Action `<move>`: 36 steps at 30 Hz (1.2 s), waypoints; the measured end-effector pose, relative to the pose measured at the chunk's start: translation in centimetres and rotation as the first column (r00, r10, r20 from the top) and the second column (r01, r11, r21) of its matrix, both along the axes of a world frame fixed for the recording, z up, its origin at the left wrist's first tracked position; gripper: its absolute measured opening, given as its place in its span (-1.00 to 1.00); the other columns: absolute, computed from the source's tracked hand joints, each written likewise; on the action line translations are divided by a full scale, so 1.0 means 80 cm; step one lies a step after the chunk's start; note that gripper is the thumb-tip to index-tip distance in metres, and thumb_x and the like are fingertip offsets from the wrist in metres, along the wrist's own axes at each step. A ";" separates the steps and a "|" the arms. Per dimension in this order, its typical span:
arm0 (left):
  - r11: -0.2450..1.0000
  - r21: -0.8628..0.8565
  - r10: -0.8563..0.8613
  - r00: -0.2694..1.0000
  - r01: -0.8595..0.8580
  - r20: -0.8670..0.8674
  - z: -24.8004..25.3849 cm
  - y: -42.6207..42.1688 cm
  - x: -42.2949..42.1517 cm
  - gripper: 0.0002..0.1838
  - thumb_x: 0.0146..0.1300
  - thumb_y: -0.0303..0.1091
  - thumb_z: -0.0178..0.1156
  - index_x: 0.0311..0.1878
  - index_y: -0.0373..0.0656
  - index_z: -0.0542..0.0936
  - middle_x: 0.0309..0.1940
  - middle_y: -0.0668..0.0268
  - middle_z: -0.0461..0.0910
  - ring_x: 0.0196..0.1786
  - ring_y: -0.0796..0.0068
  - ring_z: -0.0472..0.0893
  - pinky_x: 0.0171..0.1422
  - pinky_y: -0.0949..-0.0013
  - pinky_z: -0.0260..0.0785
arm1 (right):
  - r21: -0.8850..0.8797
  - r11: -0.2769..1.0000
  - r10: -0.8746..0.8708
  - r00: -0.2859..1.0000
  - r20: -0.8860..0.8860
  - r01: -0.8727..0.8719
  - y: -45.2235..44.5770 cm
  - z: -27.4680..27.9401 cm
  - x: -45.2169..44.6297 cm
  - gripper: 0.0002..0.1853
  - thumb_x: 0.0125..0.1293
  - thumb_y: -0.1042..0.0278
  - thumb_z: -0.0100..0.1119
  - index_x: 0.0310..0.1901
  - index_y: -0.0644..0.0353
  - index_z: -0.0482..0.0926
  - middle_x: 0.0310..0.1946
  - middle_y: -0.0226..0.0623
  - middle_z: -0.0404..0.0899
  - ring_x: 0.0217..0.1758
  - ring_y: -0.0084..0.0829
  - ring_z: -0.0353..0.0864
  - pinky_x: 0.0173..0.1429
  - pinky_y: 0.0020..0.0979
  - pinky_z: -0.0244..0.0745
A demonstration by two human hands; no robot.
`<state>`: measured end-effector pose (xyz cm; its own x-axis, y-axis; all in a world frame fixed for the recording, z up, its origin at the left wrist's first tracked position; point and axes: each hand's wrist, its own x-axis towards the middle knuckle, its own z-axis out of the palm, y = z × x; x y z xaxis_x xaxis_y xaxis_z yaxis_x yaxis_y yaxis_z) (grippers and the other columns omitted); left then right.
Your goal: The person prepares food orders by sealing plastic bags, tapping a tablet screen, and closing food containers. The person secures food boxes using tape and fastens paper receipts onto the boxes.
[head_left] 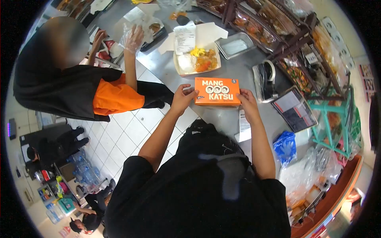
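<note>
Between my two hands is a closed orange box (217, 91) printed "MANG KATSU" in white, held at the counter's edge. My left hand (183, 99) grips its left end, thumb on the face. At the right end, my right hand (248, 104) pinches it the same way. Just beyond lies an open food box (180, 72) with rice (186, 62), yellow bits and a saucy orange-brown portion (204, 65). A printed receipt (185, 39) leans on its raised lid. Another paper slip (243, 126) lies below my right hand.
A metal tray (237, 45) sits behind the boxes, near a tape dispenser (264, 81). Racks of packed food (254, 25) line the back right. A blue plastic packet (285, 148) lies at right. On the left, a co-worker's plastic-gloved hand (133, 38) is over the counter.
</note>
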<state>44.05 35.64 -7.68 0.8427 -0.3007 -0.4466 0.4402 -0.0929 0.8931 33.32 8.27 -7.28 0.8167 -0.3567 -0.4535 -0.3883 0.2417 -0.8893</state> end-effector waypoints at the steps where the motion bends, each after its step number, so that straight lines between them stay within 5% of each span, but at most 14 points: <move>1: 0.999 0.050 -0.008 1.000 0.007 0.015 -0.001 0.000 0.002 -0.31 0.21 -0.23 0.45 0.26 -0.38 0.34 0.03 0.06 0.58 0.05 0.38 0.58 0.14 0.37 0.45 | -0.028 1.000 -0.006 1.000 0.022 0.007 0.002 0.011 0.001 -0.52 0.32 0.27 0.31 0.17 0.32 0.43 -0.03 -0.23 0.59 -0.01 -0.46 0.55 0.06 -0.48 0.44; 8: 0.975 0.217 -0.063 0.996 0.049 0.059 -0.003 0.006 0.017 -0.36 0.16 -0.13 0.49 0.14 -0.37 0.48 -0.05 0.14 0.60 -0.08 0.45 0.61 -0.05 0.44 0.49 | -0.149 0.989 -0.008 0.998 -0.056 0.000 -0.007 0.012 0.008 -0.44 0.29 0.17 0.34 0.18 0.38 0.44 -0.11 -0.20 0.62 -0.09 -0.46 0.57 0.00 -0.46 0.46; 13: 0.930 0.359 -0.104 0.993 0.078 0.055 0.058 0.001 0.015 -0.25 0.12 0.05 0.49 0.17 -0.35 0.48 -0.04 0.11 0.61 -0.07 0.44 0.60 -0.07 0.40 0.49 | -0.152 0.988 -0.014 0.995 -0.096 -0.001 0.000 0.042 0.003 -0.47 0.31 0.17 0.30 0.19 0.37 0.46 -0.11 -0.21 0.64 -0.14 -0.47 0.60 -0.02 -0.48 0.47; 16: 0.963 0.257 -0.097 0.994 0.082 0.049 0.047 -0.002 0.006 -0.26 0.28 0.06 0.34 0.28 -0.39 0.42 0.05 0.07 0.61 -0.03 0.35 0.61 0.05 0.34 0.47 | -0.251 0.961 0.083 0.989 -0.121 -0.111 0.001 0.017 -0.004 -0.44 0.36 0.15 0.24 0.26 0.37 0.43 -0.06 -0.14 0.67 -0.15 -0.37 0.66 0.03 -0.44 0.52; 19: 0.933 0.160 -0.332 0.943 0.323 0.033 0.039 -0.001 0.002 -0.33 0.46 -0.05 0.13 0.40 -0.39 0.31 0.23 -0.08 0.51 0.27 0.07 0.51 0.36 0.19 0.31 | -0.634 0.722 0.210 0.961 -0.180 -0.277 0.009 0.000 -0.012 -0.42 0.41 0.16 0.17 0.33 0.34 0.37 0.13 0.02 0.59 -0.05 -0.19 0.68 0.13 -0.34 0.55; 20: 0.907 0.289 -0.362 0.918 0.306 0.164 0.025 -0.001 -0.002 -0.35 0.47 -0.07 0.10 0.41 -0.40 0.30 0.26 -0.13 0.48 0.33 -0.02 0.44 0.43 0.15 0.22 | -0.725 0.648 0.225 0.968 -0.110 -0.233 0.012 -0.005 -0.017 -0.42 0.42 0.14 0.16 0.35 0.31 0.36 0.21 0.04 0.51 -0.01 -0.15 0.66 0.16 -0.31 0.55; 22: 0.825 0.516 -0.465 0.797 0.231 0.387 -0.004 -0.003 -0.018 -0.38 0.49 -0.13 0.03 0.41 -0.42 0.28 0.31 -0.22 0.41 0.44 -0.20 0.30 0.56 0.07 0.03 | -0.867 0.484 0.259 0.966 0.009 -0.121 0.031 0.018 -0.027 -0.41 0.43 0.12 0.14 0.39 0.23 0.33 0.37 0.08 0.34 0.08 -0.06 0.62 0.21 -0.25 0.54; 25: 0.888 0.441 -0.430 0.574 0.130 0.697 -0.007 0.003 -0.019 -0.35 0.43 -0.09 0.10 0.48 -0.20 0.27 0.52 -0.19 0.06 0.57 -0.31 -0.05 0.63 -0.03 -0.20 | -0.959 0.126 0.609 0.783 -0.128 -0.254 0.008 0.013 -0.045 -0.39 0.44 0.09 0.12 0.45 0.08 0.28 0.51 -0.07 0.12 0.19 -0.09 0.55 0.24 -0.21 0.54; 28: 0.544 0.776 -0.830 0.070 0.319 0.553 0.015 0.022 0.012 -0.38 0.43 0.00 0.09 0.48 0.01 0.32 0.60 -0.08 -0.17 0.62 -0.26 -0.20 0.63 -0.11 -0.23 | -0.914 0.043 0.647 0.708 -0.282 -0.403 -0.008 0.007 -0.041 -0.39 0.44 0.09 0.10 0.47 -0.02 0.25 0.55 -0.18 0.06 0.22 -0.10 0.52 0.26 -0.18 0.53; 29: 0.573 0.756 -0.805 0.045 0.315 0.591 0.004 0.021 0.024 -0.35 0.37 0.12 0.13 0.47 0.17 0.35 0.59 -0.08 -0.14 0.61 -0.23 -0.16 0.61 -0.18 -0.23 | -0.927 0.034 0.677 0.691 -0.253 -0.372 -0.012 0.005 -0.041 -0.41 0.46 0.14 0.08 0.47 -0.02 0.25 0.55 -0.15 0.06 0.21 -0.12 0.51 0.29 -0.18 0.51; 32: 0.451 0.848 -0.877 -0.040 0.277 0.480 0.004 0.021 0.042 -0.30 0.33 0.21 0.12 0.47 0.16 0.36 0.56 -0.08 -0.06 0.59 -0.24 -0.08 0.60 -0.19 -0.18 | -0.938 0.037 0.716 0.664 -0.215 -0.343 -0.013 0.013 -0.038 -0.42 0.47 0.14 0.06 0.48 -0.04 0.25 0.55 -0.13 0.05 0.22 -0.14 0.49 0.31 -0.22 0.49; 33: 0.465 0.841 -0.870 -0.033 0.276 0.492 0.006 0.020 0.043 -0.27 0.21 0.07 0.31 0.46 0.27 0.35 0.55 0.03 -0.02 0.58 -0.18 -0.06 0.61 -0.13 -0.13 | -0.919 0.034 0.732 0.636 -0.244 -0.392 -0.015 0.023 -0.038 -0.41 0.47 0.15 0.06 0.48 -0.02 0.24 0.54 -0.10 0.05 0.21 -0.14 0.48 0.32 -0.23 0.47; 36: 0.457 0.824 -0.872 -0.015 0.334 0.489 0.012 0.020 0.046 -0.27 0.22 0.07 0.30 0.47 0.29 0.33 0.55 0.01 -0.03 0.58 -0.18 -0.07 0.61 -0.13 -0.15 | -0.922 0.036 0.776 0.592 -0.218 -0.386 -0.022 0.023 -0.036 -0.40 0.46 0.17 0.08 0.48 0.02 0.24 0.53 -0.09 0.08 0.18 -0.13 0.48 0.31 -0.23 0.47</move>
